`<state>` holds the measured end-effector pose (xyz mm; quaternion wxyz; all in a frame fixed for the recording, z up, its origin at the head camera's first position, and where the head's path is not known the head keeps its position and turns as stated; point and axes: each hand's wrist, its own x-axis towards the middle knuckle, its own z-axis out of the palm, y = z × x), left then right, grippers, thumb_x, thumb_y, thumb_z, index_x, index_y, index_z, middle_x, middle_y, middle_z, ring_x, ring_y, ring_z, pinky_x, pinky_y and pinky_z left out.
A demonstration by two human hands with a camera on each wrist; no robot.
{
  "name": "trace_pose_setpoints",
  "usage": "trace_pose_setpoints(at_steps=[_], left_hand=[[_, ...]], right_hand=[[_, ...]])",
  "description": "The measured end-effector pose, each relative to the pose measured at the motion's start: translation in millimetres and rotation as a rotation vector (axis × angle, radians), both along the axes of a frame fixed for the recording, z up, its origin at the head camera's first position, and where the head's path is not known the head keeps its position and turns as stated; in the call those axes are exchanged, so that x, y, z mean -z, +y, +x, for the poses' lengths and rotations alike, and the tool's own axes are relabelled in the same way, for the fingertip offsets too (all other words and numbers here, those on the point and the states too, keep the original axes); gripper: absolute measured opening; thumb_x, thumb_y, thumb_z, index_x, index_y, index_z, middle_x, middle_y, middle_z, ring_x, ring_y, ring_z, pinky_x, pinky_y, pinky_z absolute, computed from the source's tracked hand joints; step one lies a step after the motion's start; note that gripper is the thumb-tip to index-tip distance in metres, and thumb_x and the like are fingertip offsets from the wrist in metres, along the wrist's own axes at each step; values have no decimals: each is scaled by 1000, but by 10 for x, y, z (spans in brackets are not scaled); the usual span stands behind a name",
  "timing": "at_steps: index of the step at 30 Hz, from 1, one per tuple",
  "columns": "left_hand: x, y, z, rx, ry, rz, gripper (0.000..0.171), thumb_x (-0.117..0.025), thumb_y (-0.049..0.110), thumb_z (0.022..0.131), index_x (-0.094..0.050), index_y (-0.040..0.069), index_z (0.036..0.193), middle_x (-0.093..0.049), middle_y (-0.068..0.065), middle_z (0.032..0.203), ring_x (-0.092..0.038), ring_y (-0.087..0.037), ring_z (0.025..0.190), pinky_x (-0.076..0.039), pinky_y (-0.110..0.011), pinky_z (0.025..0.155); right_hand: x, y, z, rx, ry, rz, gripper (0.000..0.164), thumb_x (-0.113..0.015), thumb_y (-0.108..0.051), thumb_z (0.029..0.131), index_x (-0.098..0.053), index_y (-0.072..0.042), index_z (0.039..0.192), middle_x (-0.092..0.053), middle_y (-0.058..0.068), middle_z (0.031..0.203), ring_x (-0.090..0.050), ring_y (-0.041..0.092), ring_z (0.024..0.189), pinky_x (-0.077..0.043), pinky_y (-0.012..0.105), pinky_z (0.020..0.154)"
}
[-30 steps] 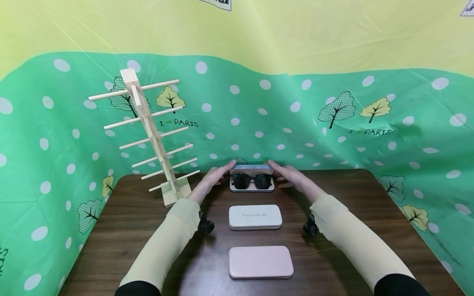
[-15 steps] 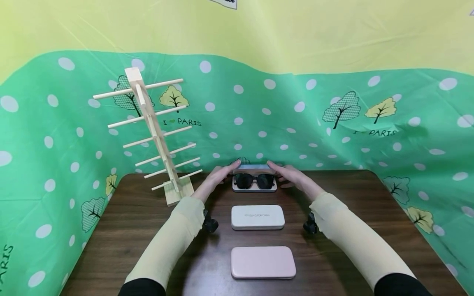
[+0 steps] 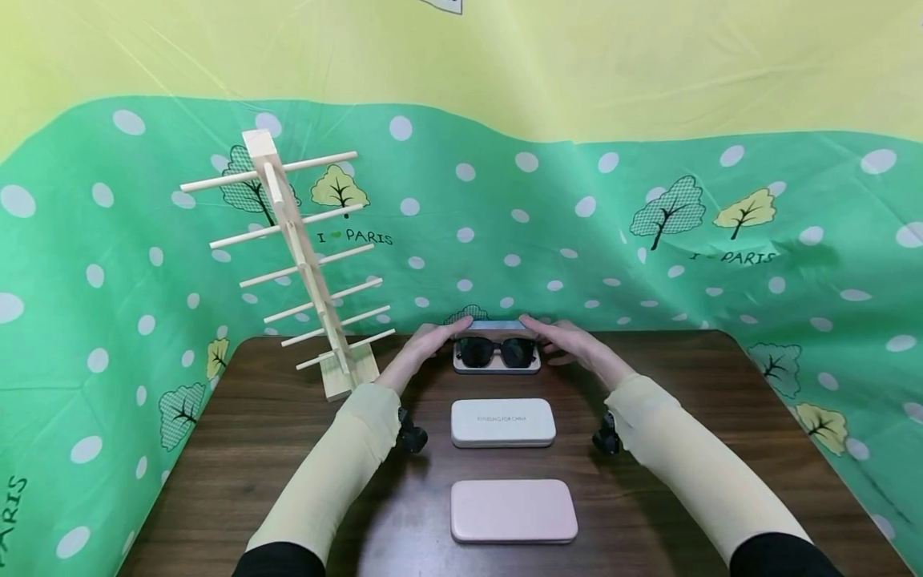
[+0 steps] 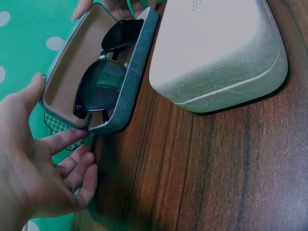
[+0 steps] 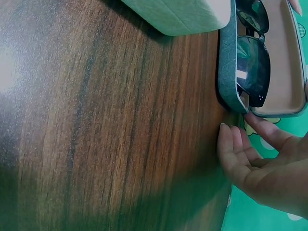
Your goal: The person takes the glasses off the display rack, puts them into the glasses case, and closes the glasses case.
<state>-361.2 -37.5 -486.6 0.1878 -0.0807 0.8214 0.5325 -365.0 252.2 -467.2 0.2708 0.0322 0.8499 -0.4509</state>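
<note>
A glasses case [image 3: 497, 371] lies with its lid raised at the back of the table, dark sunglasses [image 3: 477, 353] resting inside it. My left hand [image 3: 427, 343] is at its left end; in the left wrist view the thumb [image 4: 35, 86] is at the lid's edge and the index fingertip near the hinge corner. My right hand [image 3: 577, 346] is at the opposite end. In the right wrist view its index finger [image 5: 269, 131] meets the hinge corner, while the other fingers bend loosely beside the case. The right thumb is mostly hidden behind the lid there.
Nearer along the table [image 3: 649, 481] lie a white lettered case [image 3: 503, 422] and a pink case [image 3: 513, 511], both closed. At the left stands a wooden rack [image 3: 306, 272] with several pegs. A green and yellow printed cloth [image 3: 548, 216] hangs behind the table.
My left thumb has slid slightly inward along the top of the raised lid. The head view has shifted a little; the cases and sunglasses keep their places.
</note>
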Motion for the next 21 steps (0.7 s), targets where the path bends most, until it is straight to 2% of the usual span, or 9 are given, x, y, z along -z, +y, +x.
trace_pose_setpoints(at_steps=[4, 13, 18, 21], left_hand=[[9, -8, 5, 8, 4, -16, 99, -68, 75, 82, -51, 6, 150, -51, -11, 156, -52, -32, 140, -46, -50, 114], [31, -38, 50, 52, 38, 8, 91, -68, 74, 83, -54, 12, 148, -51, -10, 156, -51, -32, 142, -43, -51, 116], [43, -50, 62, 60, 42, 40, 91, -69, 72, 84, -52, 13, 150, -48, -9, 160, -44, -31, 149, -36, -48, 123], [46, -64, 66, 68, 65, 57, 87, -70, 70, 85, -54, 14, 149, -49, -7, 159, -42, -28, 150, -33, -47, 125]], right_hand=[[2, 6, 6, -9, -5, 3, 100, -51, -73, 95, -27, -1, 160, -32, 26, 159, -42, 45, 143, -48, 54, 113], [27, 34, -4, -40, -10, -11, 103, -52, -71, 96, -19, 1, 162, -28, 28, 162, -39, 47, 145, -46, 54, 114], [41, 41, -9, -80, 15, 39, 107, -50, -76, 93, -20, -1, 163, -28, 28, 165, -40, 47, 147, -36, 59, 121], [26, 40, -3, -94, 16, 51, 107, -50, -77, 93, -19, -1, 163, -26, 28, 166, -39, 47, 147, -34, 60, 122]])
